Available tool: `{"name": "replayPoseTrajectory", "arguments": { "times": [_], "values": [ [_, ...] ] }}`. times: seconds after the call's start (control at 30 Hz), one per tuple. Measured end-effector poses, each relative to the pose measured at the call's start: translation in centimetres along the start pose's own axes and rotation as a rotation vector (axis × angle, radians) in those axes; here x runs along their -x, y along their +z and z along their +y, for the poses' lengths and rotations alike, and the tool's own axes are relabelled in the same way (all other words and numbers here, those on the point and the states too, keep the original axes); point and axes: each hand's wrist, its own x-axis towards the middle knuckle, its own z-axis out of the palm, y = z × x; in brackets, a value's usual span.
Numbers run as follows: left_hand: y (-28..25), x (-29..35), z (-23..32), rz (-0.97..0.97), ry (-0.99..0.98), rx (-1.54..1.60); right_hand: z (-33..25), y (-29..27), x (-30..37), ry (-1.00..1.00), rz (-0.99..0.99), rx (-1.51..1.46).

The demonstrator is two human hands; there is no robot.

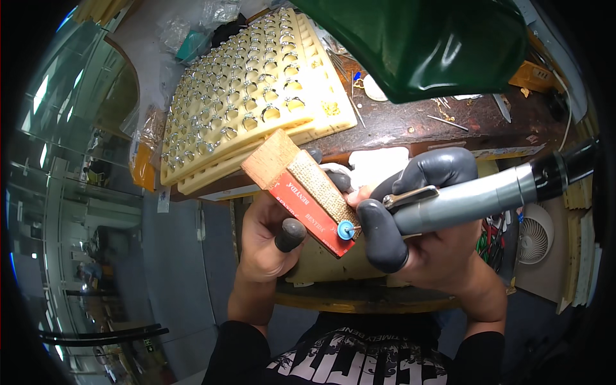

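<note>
- left hand: fingers clenched around a wooden block faced with abrasive cloth and a red side label; block is held tilted, in front of the chest, just below the edge of the surface; thumb is capped in a dark rubber cot.
- right hand: fingers, in grey cots, are wrapped tight on a grey rotary handpiece, its cable end running off to the right.
- small blue wheel: mounted at the handpiece tip, touching the lower end of the block.
- step in hand, as judged: the wheel is being dressed against the abrasive face.
- next move, as judged: light, steady pressure is called for, with the block kept braced.
- cream tray of rings: lies on the surface, well apart from both hands.
- green lamp shade: hangs above.
</note>
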Motion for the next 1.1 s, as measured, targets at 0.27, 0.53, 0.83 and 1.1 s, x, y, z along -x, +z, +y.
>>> {"name": "replayPoseTrajectory", "arguments": {
  "times": [0.27,0.53,0.83,1.1],
  "values": [
    [-0.1,1.1,-1.2,0.045,0.022,0.131,0.0,0.1,1.0,0.22,-0.017,-0.17],
    [0.1,2.2,-2.9,0.127,0.087,0.248,0.3,0.1,1.5,0.131,-0.079,-0.176],
    [-0.3,2.8,-3.4,0.071,0.074,0.166,0.1,-0.1,1.6,0.094,-0.175,-0.122],
    [0.2,3.0,-3.4,0.175,0.06,0.359,0.2,0.1,1.6,0.053,-0.177,-0.135]
  ]
}}
